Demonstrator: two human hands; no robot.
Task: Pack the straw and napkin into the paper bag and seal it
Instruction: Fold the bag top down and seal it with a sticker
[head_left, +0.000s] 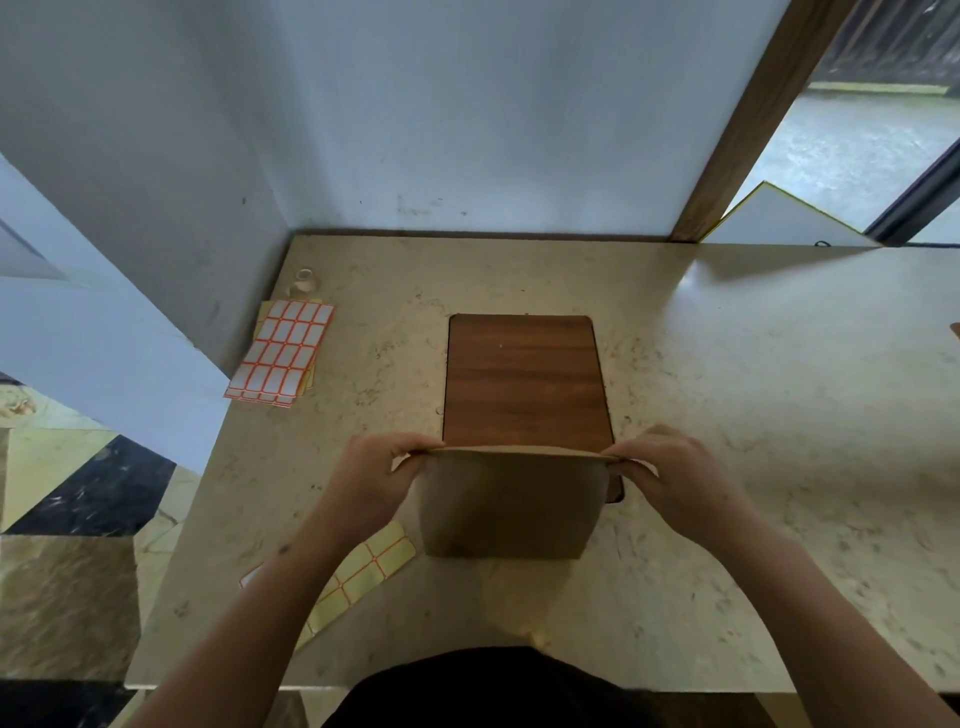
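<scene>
Standing bag: one brown paper bag (511, 506) is upright on the near end of a wooden board (524, 382), its top edge pressed flat and closed.
Bag contents: hidden; I cannot tell whether the straw or napkin is inside.
Left hand (371, 480): fingers and thumb curled, pinching the left corner of the bag's flattened top edge.
Right hand (672, 480): fingers and thumb curled, pinching the right corner of that same edge.
Board: one, lying flat in the middle of the table (753, 415), mostly bare beyond the bag.
Label sheets: two spots; a stack of white labels with orange borders (280, 356) at the far left of the table, and one yellowish sheet (369, 574) near the left forearm, partly under it.
Small pale object (304, 283): one, just beyond the label stack, by the wall; too small to identify.
</scene>
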